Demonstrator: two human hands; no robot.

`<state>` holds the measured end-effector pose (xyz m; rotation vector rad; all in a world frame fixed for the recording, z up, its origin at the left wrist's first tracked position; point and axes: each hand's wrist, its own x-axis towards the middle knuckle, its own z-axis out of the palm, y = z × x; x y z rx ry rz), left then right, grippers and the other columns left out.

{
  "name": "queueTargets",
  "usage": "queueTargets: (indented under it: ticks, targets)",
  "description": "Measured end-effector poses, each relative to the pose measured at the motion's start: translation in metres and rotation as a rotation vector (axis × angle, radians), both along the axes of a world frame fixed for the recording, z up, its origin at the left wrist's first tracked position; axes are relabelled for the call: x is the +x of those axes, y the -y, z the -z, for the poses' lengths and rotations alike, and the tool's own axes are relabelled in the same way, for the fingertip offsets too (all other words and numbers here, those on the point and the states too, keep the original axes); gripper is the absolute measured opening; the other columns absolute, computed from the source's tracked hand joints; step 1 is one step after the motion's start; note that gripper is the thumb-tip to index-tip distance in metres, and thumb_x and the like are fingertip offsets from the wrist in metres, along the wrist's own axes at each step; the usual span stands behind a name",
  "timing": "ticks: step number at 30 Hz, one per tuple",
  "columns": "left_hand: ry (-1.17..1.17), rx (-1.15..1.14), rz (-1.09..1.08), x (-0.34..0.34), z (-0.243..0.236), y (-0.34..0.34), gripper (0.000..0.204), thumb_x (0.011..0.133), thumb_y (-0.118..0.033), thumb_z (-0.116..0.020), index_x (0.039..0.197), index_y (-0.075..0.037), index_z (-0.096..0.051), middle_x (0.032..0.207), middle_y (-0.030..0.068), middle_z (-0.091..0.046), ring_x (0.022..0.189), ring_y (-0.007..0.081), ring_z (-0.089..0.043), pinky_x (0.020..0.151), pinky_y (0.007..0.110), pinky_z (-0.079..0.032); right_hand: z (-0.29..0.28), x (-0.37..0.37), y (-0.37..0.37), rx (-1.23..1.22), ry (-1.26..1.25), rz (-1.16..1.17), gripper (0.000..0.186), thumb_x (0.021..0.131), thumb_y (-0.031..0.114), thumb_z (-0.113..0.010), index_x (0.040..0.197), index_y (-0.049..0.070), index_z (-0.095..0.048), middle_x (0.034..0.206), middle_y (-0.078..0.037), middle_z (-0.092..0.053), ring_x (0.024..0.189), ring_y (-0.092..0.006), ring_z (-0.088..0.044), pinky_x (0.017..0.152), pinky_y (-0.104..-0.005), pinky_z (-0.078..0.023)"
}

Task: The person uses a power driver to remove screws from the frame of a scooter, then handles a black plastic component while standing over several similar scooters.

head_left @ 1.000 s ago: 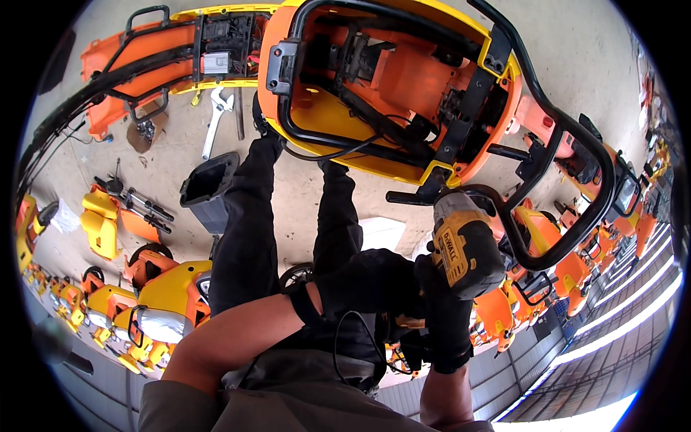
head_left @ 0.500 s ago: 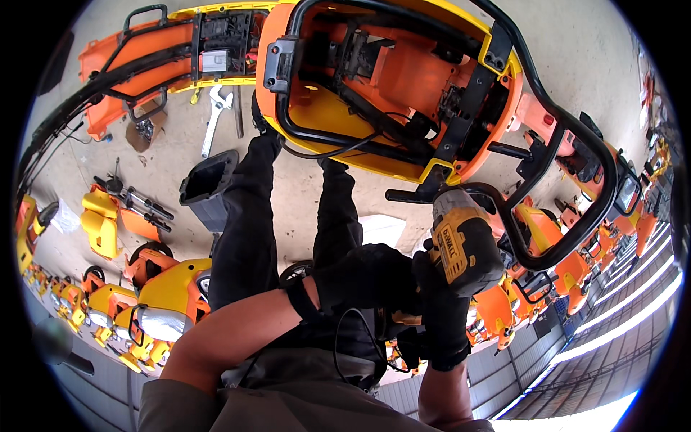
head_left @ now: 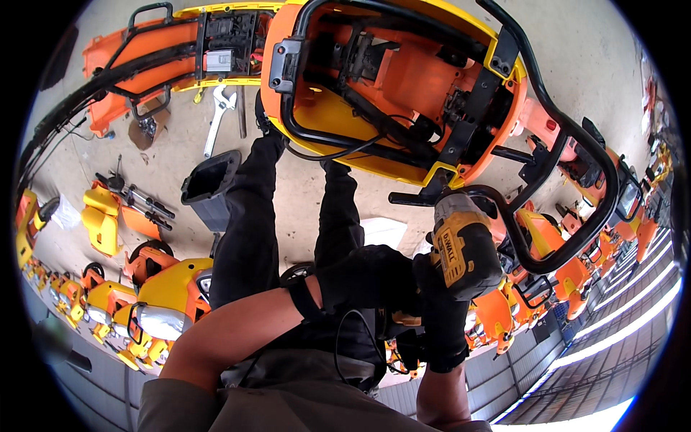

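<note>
My right hand (head_left: 440, 306), in a black glove, is wrapped round the handle of a yellow and black power drill (head_left: 468, 252). The drill's nose points away from me at the near right corner of an orange and yellow vehicle body (head_left: 317, 147), by a black bracket (head_left: 435, 189); its tip is hard to make out there. My left hand (head_left: 371, 286), also black-gloved, reaches across to the drill's handle and base, close against my right hand. Its fingers are hidden. Black tubular frame bars (head_left: 554, 155) run along the body and loop out on the right.
A large adjustable wrench (head_left: 218, 122) lies on the floor beside a dark bar (head_left: 241, 111). A black bin (head_left: 209, 183) stands by my leg. A cardboard box (head_left: 150, 129) and yellow parts (head_left: 101, 219) lie at left. Several orange and yellow vehicles stand around.
The vehicle body and floor things sit slightly farther right in the view. The drill stays at the same corner in my right hand, its nose slightly lower in the view.
</note>
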<state>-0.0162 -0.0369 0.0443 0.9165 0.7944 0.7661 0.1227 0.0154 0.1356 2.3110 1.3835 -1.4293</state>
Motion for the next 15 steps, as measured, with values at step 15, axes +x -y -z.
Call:
queueTargets:
  ticks: [15]
  targets:
    - [-0.029, -0.014, 0.035, 0.002, -0.007, -0.009, 0.020, 0.076, -0.015, -0.074, 0.088, -0.002, -0.064, 0.078, 0.0115, -0.065, 0.076, 0.0274, -0.066, 0.071, 0.034, -0.052, -0.008, -0.009, -0.010, 0.066, -0.054, -0.058, 0.028, 0.084, 0.015, -0.073, 0.104, 0.001, -0.059, 0.091, -0.010, -0.062, 0.076, -0.0214, -0.063, 0.065, -0.0329, -0.050]
